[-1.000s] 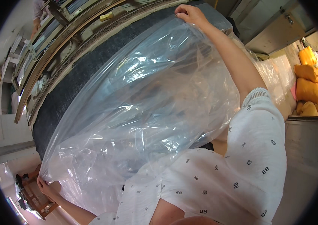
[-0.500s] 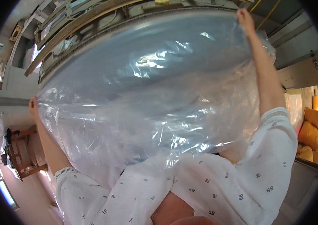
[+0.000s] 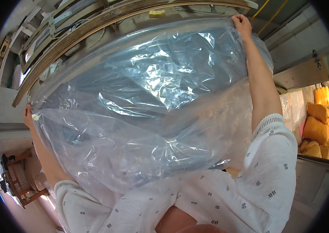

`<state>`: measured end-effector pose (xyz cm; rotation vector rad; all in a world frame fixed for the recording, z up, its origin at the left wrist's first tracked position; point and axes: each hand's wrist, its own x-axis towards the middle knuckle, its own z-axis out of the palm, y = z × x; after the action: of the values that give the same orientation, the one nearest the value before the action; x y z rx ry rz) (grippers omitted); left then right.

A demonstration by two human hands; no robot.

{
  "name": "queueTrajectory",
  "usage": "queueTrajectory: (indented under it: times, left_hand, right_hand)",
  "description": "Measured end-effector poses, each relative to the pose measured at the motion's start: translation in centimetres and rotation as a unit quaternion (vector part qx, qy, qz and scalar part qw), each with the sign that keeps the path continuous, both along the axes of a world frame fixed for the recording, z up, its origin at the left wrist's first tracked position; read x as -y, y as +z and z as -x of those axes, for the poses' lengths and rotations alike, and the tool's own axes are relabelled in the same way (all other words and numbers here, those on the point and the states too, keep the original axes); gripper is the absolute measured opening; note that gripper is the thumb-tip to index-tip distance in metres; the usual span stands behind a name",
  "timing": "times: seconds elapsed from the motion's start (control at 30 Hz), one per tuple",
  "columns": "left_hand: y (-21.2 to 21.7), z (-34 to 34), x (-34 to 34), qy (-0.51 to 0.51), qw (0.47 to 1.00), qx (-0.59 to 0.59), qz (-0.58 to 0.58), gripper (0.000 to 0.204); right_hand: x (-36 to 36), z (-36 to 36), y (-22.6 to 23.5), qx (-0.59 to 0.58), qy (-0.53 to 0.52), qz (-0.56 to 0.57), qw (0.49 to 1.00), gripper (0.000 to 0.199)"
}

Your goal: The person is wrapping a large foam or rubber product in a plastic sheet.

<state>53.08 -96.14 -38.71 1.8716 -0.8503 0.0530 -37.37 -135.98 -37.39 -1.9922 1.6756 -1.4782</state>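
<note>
A wide sheet of clear plastic film [image 3: 141, 128] stretches between my raised arms, wrinkled and shiny with reflections. At its far left corner my left hand [image 3: 28, 116] is closed on the edge. My right hand [image 3: 243, 26] pinches the far right corner with bent fingers. The film's lower part hangs down close against my white patterned shirt [image 3: 211, 198]. Through the film a bluish-grey surface shows dimly; what it is cannot be made out.
A long wooden rail [image 3: 133, 12] curves along the far side, with a yellow block [image 3: 157, 14] beside it. A brown wooden stool or frame [image 3: 20, 178] stands at left. Yellow cushion-like bundles [image 3: 315, 130] are piled at right, beyond an opening.
My right hand has come slightly left and down; my left hand has shifted a little left and down. The film now has more creases and sags differently. More of the wooden rail shows.
</note>
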Motion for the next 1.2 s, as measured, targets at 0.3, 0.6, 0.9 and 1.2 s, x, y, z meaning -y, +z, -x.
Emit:
queueTrajectory:
  times: [0.3, 0.6, 0.9, 1.2]
  left_hand:
    - [-0.7, -2.1, 0.6, 0.177, 0.961, 0.119, -0.179, 0.039]
    - [-2.2, -8.9, -2.5, 0.083, 0.996, 0.021, -0.016, 0.041]
    - [1.0, 1.5, -1.5, -0.068, 0.988, 0.012, -0.135, 0.031]
    - [14.6, -1.0, -14.0, 0.092, 0.898, 0.249, -0.351, 0.024]
  right_hand:
    - [0.4, -0.3, 0.1, -0.061, -0.157, 0.019, 0.986, 0.039]
    - [2.8, 1.4, -0.5, 0.026, -0.104, 0.027, 0.994, 0.047]
    - [-1.3, 2.1, 3.2, 0.454, 0.047, -0.107, 0.883, 0.041]
    - [-16.7, 1.4, 3.8, 0.728, 0.195, -0.208, 0.624, 0.026]
